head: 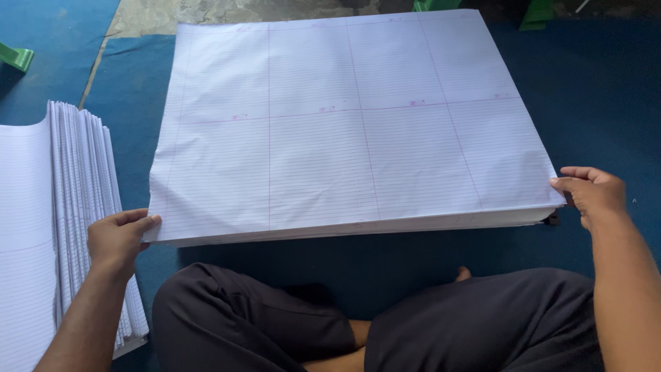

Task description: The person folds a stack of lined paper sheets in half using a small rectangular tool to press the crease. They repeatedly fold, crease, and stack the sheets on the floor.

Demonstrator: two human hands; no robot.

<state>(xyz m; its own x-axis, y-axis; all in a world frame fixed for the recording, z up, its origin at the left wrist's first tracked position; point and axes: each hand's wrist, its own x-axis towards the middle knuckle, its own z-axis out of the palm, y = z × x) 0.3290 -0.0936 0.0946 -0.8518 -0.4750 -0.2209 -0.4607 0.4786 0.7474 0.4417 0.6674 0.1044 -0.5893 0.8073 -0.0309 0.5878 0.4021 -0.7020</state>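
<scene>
A thick stack of large ruled paper sheets [344, 117] lies on the blue floor mat in front of me. My left hand [118, 238] pinches the near left corner of the top sheet, thumb on top. My right hand [593, 193] grips the near right corner of the same sheet. Faint pink lines divide the top sheet into several panels. My crossed legs in dark trousers [427, 317] sit just below the stack's near edge.
A second pile of folded ruled sheets [48, 227] stands at my left, its fanned edges beside my left forearm. Blue mat [599, 89] stretches to the right. Green plastic legs [16, 56] show at far left and top right. Bare concrete [206, 10] lies beyond.
</scene>
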